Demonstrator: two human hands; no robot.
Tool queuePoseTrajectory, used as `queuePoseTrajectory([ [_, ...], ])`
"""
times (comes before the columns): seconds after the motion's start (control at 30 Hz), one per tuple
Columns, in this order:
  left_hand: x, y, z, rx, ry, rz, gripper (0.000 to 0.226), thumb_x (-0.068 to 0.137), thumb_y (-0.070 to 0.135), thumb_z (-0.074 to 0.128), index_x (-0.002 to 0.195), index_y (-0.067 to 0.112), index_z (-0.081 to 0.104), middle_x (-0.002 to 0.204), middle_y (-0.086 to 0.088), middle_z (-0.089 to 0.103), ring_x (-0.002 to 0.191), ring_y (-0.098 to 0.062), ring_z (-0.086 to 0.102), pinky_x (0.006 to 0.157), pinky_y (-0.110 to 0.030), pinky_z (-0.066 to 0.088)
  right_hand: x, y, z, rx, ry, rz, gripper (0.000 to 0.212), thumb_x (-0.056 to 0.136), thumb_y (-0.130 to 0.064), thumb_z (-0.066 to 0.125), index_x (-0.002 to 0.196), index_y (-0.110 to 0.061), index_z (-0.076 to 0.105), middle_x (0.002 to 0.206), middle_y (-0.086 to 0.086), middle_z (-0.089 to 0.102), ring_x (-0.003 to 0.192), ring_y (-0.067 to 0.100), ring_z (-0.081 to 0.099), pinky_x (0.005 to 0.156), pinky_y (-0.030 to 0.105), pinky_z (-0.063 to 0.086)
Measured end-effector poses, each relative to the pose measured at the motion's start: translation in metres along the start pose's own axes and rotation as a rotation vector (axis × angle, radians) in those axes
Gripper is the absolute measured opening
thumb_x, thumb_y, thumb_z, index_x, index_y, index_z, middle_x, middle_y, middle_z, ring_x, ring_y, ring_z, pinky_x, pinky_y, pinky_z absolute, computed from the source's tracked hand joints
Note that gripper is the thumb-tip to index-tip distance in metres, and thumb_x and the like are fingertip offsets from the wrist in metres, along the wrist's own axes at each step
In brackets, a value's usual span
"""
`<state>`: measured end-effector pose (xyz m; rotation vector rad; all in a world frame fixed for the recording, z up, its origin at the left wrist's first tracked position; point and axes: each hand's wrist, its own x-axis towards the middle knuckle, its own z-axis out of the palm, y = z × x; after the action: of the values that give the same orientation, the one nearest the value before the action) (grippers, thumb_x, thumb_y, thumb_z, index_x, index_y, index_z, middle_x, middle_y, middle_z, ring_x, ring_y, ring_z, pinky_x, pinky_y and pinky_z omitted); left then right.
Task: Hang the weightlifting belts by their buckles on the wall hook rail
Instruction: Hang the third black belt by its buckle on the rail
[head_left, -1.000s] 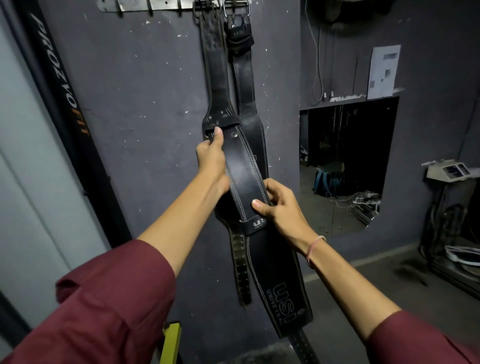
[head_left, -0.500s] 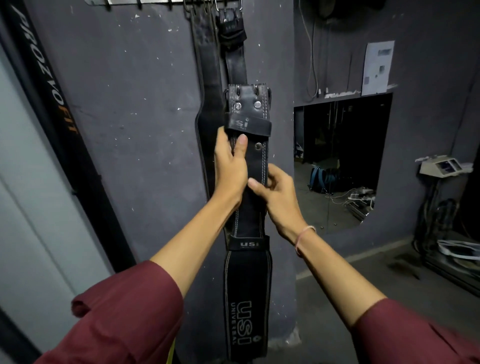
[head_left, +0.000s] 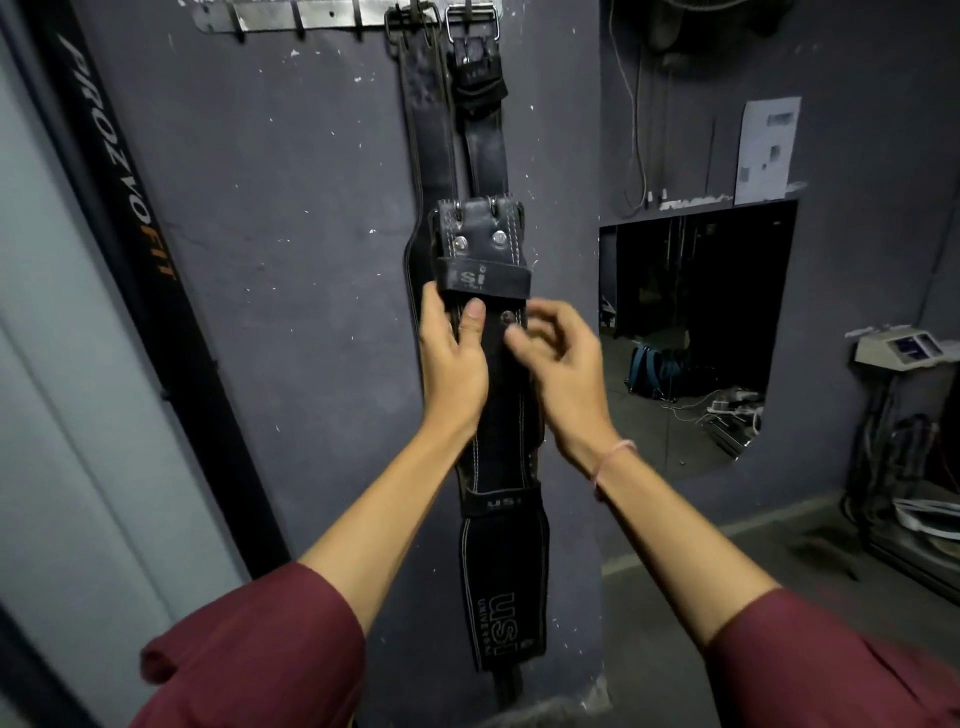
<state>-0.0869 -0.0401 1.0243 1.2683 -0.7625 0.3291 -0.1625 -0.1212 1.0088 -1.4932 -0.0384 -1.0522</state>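
I hold a black leather USI weightlifting belt (head_left: 503, 582) upright in front of the grey wall, buckle end (head_left: 480, 234) on top. My left hand (head_left: 454, 369) grips its strap just below the upper keeper loop, thumb across the front. My right hand (head_left: 558, 364) sits at the strap's right edge with fingers curled near a rivet; it is blurred. Two other black belts (head_left: 431, 150) (head_left: 485, 140) hang by their buckles from the metal hook rail (head_left: 311, 10) at the top, behind the held belt.
Several free hooks stand on the rail to the left of the hung belts. A dark banner (head_left: 124, 208) runs down the left. A wall opening (head_left: 696, 332) lies to the right, a paper sheet (head_left: 768, 150) above it and a machine with cables (head_left: 904, 353) at far right.
The belt was lifted from a slanted, low hold to upright with its buckle end up. My left hand slid up the strap and my right hand rose from the lower loop to beside it.
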Motion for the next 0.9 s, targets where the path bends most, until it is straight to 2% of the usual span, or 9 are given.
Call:
queuePoseTrajectory([
  [0.07,-0.006,-0.007,-0.002,-0.006,-0.014,0.002,0.040,0.101,0.018,0.051,0.135,-0.004,0.044,0.133,-0.021,0.059,0.127,-0.033,0.056,0.111,-0.051,0.043,0.022,-0.019,0.003,-0.016,-0.021,0.018,0.033,0.102,-0.036,0.051,0.115,-0.008,0.062,0.107,0.005,0.071,0.093,0.012,0.069,0.080,0.030,0.057],
  [0.13,-0.011,-0.011,0.000,-0.003,-0.026,0.009,0.030,0.103,0.013,0.050,0.129,-0.002,0.048,0.127,-0.016,0.062,0.120,-0.026,0.060,0.108,-0.045,0.046,0.036,-0.029,0.004,-0.137,-0.085,0.067,0.059,0.097,-0.061,0.040,0.113,-0.011,0.067,0.109,0.004,0.074,0.102,0.016,0.070,0.094,0.042,0.056],
  [0.27,-0.021,-0.019,0.008,-0.032,-0.031,-0.011,0.034,0.098,0.025,0.053,0.130,0.012,0.051,0.127,-0.004,0.064,0.122,-0.017,0.060,0.109,-0.041,0.046,0.053,-0.031,0.007,-0.221,-0.088,0.078,0.092,0.076,-0.086,0.043,0.104,-0.002,0.068,0.101,0.014,0.075,0.098,0.029,0.071,0.094,0.053,0.054],
  [0.4,-0.034,-0.027,0.014,0.031,-0.025,-0.077,0.054,0.094,0.048,0.055,0.136,0.016,0.046,0.134,-0.004,0.061,0.128,-0.019,0.057,0.110,-0.047,0.044,0.066,-0.027,0.013,-0.042,0.008,0.111,0.053,0.089,-0.044,0.057,0.091,0.008,0.065,0.088,0.018,0.073,0.082,0.031,0.071,0.087,0.057,0.055],
  [0.47,-0.048,-0.040,0.016,0.043,-0.018,-0.118,0.042,0.096,0.044,0.057,0.128,0.020,0.048,0.124,-0.001,0.065,0.120,-0.016,0.060,0.102,-0.041,0.048,0.066,-0.022,0.016,-0.015,0.055,0.097,0.041,0.096,-0.029,0.056,0.092,0.012,0.060,0.083,0.018,0.068,0.076,0.025,0.063,0.076,0.049,0.056],
  [0.67,-0.127,-0.099,0.003,0.116,-0.274,-0.310,0.044,0.098,0.037,0.060,0.138,0.022,0.054,0.130,0.007,0.067,0.126,-0.009,0.059,0.111,-0.039,0.045,0.078,-0.022,0.002,0.088,0.132,0.073,0.028,0.103,-0.015,0.051,0.096,0.011,0.060,0.076,0.008,0.066,0.058,0.006,0.063,0.054,0.021,0.050],
  [0.73,-0.132,-0.102,0.004,0.102,-0.306,-0.359,0.049,0.098,0.039,0.059,0.143,0.022,0.050,0.138,0.007,0.062,0.131,-0.008,0.055,0.114,-0.038,0.041,0.079,-0.021,-0.003,0.099,0.119,0.066,0.025,0.104,-0.013,0.050,0.100,0.008,0.062,0.075,0.005,0.066,0.057,0.004,0.064,0.054,0.020,0.050],
  [0.83,-0.110,-0.089,0.018,0.078,-0.250,-0.413,0.064,0.096,0.047,0.055,0.151,0.021,0.036,0.154,-0.002,0.044,0.143,-0.015,0.040,0.122,-0.042,0.029,0.080,-0.015,-0.010,0.098,0.102,0.031,0.016,0.104,-0.012,0.050,0.103,0.001,0.059,0.075,0.003,0.066,0.062,0.006,0.064,0.058,0.020,0.051],
  [0.9,-0.077,-0.069,0.027,0.001,-0.141,-0.364,0.057,0.088,0.041,0.056,0.140,0.023,0.042,0.145,-0.009,0.050,0.136,-0.021,0.047,0.119,-0.040,0.034,0.081,-0.012,-0.015,0.150,0.090,0.023,0.010,0.103,-0.009,0.050,0.111,-0.007,0.055,0.079,0.005,0.066,0.064,0.008,0.064,0.061,0.023,0.053],
])
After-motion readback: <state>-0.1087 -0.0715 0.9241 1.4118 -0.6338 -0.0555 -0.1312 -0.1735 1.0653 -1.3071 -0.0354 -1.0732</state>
